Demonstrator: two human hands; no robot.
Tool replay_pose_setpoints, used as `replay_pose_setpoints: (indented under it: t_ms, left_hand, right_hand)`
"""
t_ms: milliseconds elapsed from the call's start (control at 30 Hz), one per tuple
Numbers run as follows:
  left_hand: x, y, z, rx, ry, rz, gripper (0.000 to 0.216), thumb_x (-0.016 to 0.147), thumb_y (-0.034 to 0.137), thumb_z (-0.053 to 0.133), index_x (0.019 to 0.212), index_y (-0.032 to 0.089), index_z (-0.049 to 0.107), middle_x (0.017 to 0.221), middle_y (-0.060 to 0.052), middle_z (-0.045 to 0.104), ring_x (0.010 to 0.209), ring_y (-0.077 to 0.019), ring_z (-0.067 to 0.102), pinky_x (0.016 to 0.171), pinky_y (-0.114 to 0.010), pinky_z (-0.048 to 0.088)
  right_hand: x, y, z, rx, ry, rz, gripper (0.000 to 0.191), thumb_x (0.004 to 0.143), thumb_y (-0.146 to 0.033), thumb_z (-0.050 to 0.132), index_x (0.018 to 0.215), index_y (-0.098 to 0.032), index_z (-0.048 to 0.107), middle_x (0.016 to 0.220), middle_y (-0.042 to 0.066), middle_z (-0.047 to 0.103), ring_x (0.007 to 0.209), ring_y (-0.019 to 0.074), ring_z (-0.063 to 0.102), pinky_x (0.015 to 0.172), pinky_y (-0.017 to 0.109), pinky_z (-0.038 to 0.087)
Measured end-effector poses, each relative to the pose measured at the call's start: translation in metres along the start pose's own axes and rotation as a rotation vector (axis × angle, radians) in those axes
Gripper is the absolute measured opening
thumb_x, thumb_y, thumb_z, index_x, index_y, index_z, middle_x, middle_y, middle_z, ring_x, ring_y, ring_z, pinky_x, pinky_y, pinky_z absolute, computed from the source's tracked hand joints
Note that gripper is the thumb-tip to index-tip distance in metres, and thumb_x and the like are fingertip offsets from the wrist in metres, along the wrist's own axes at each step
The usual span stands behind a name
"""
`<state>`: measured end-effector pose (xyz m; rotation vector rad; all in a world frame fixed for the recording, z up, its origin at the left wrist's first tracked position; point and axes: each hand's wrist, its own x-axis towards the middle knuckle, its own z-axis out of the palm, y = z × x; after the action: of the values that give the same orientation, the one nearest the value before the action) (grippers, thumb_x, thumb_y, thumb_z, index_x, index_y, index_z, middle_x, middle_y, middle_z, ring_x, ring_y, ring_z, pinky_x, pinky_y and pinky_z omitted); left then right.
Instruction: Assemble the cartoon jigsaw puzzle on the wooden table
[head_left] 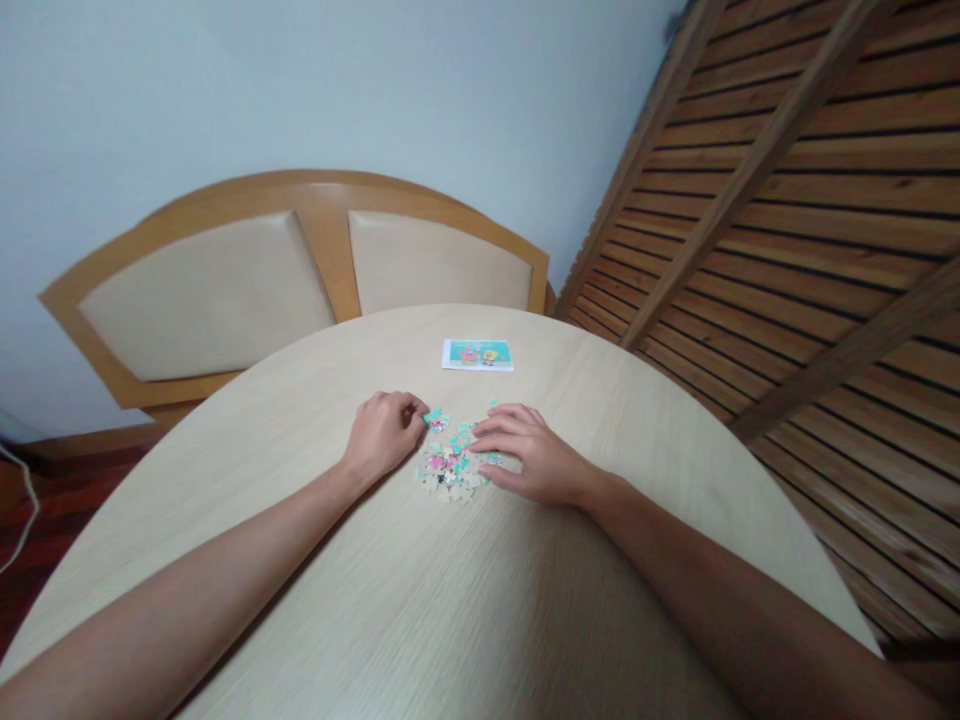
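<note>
A small heap of jigsaw pieces (448, 468), teal, pink and cream, lies in the middle of a round pale wooden table (480, 600). My left hand (384, 435) rests at the heap's left edge, fingers curled, pinching a teal and pink piece (436, 419) at its fingertips. On the right side of the heap, my right hand (529, 455) lies palm down. Its fingers are stretched out and touch the pieces.
A small picture card (478, 354), teal with cartoon figures, lies flat farther back on the table. Behind the table stands a wooden headboard (300, 270) with two padded cream panels against a pale wall. Slatted wooden panels (787, 220) fill the right side.
</note>
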<state>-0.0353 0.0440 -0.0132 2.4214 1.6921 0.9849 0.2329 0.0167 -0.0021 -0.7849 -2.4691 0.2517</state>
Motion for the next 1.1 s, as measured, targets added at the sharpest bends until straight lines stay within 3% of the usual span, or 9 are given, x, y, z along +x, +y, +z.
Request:
replay_pose_setpoints:
  t_ms: [300, 600, 933, 1100]
  left_hand:
    - [0.001, 0.003, -0.003, -0.007, -0.066, -0.036, 0.015, 0.084, 0.019, 0.058, 0.086, 0.020, 0.073, 0.089, -0.008, 0.074, 0.086, -0.0284, 0.063, 0.081, -0.043, 0.048]
    - [-0.002, 0.014, -0.007, -0.176, -0.204, 0.307, 0.024, 0.092, 0.030, 0.063, 0.113, 0.027, 0.074, 0.114, -0.008, 0.069, 0.109, -0.0261, 0.059, 0.099, -0.044, 0.043]
    - [-0.001, 0.010, -0.004, -0.248, -0.227, 0.320, 0.013, 0.090, 0.030, 0.064, 0.096, 0.024, 0.075, 0.110, -0.006, 0.070, 0.107, -0.0244, 0.061, 0.100, -0.045, 0.045]
    - [-0.001, 0.011, -0.003, -0.260, -0.221, 0.304, 0.015, 0.088, 0.027, 0.065, 0.100, 0.024, 0.074, 0.108, -0.005, 0.071, 0.107, -0.0249, 0.061, 0.100, -0.046, 0.045]
  right_hand:
    - [0.001, -0.001, 0.000, 0.048, -0.012, -0.057, 0.020, 0.088, -0.035, 0.070, 0.104, -0.025, 0.074, 0.111, 0.005, 0.073, 0.119, 0.0271, 0.055, 0.105, 0.047, 0.042]
    - [0.002, -0.001, 0.001, 0.076, 0.036, -0.111, 0.011, 0.090, -0.029, 0.067, 0.095, -0.024, 0.076, 0.096, 0.005, 0.075, 0.109, 0.0242, 0.060, 0.099, 0.042, 0.048]
    - [0.003, 0.005, 0.004, 0.070, 0.103, -0.183, 0.012, 0.091, -0.026, 0.066, 0.093, -0.023, 0.078, 0.089, 0.005, 0.074, 0.099, 0.0229, 0.063, 0.091, 0.040, 0.052]
    - [0.003, 0.003, 0.003, 0.075, 0.088, -0.170, 0.013, 0.092, -0.024, 0.066, 0.096, -0.024, 0.078, 0.091, 0.005, 0.074, 0.097, 0.0220, 0.063, 0.090, 0.040, 0.052]
